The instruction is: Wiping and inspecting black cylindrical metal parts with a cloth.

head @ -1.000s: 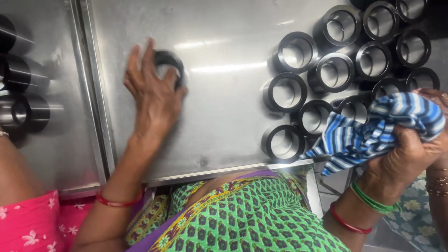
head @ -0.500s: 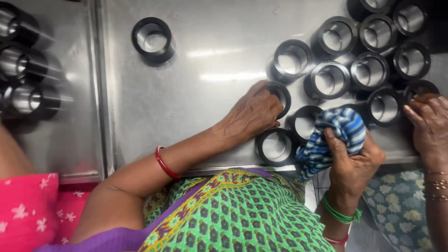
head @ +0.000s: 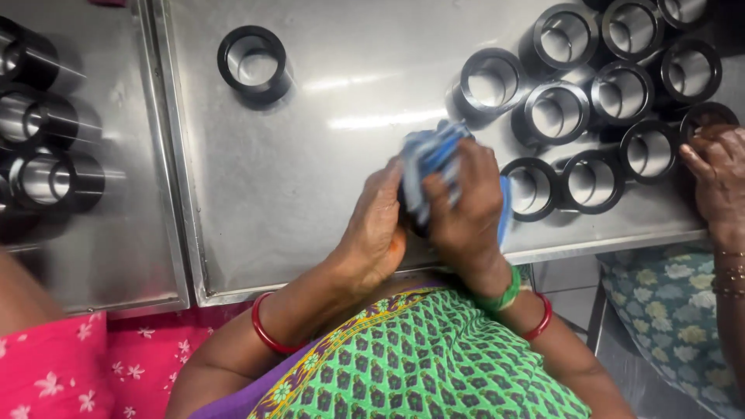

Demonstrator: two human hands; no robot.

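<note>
My left hand [head: 376, 229] grips a black metal ring, mostly hidden between my two hands above the near edge of the steel tray [head: 310, 163]. My right hand [head: 466, 206] presses a blue striped cloth [head: 427, 155] onto that ring. Just right of my hands stand several black rings with shiny insides [head: 590, 109]. One ring [head: 252, 62] sits alone at the tray's far left.
A second steel tray [head: 116, 233] to the left carries dark metal cylinders [head: 46, 178] lying on their sides. Another person's hand [head: 718, 178] touches a ring at the right edge. A person in pink clothing [head: 54, 365] is at lower left.
My left hand has lifted a ring from the cluster and brought it in front of me. My right hand has moved left with the cloth and now covers that ring.
</note>
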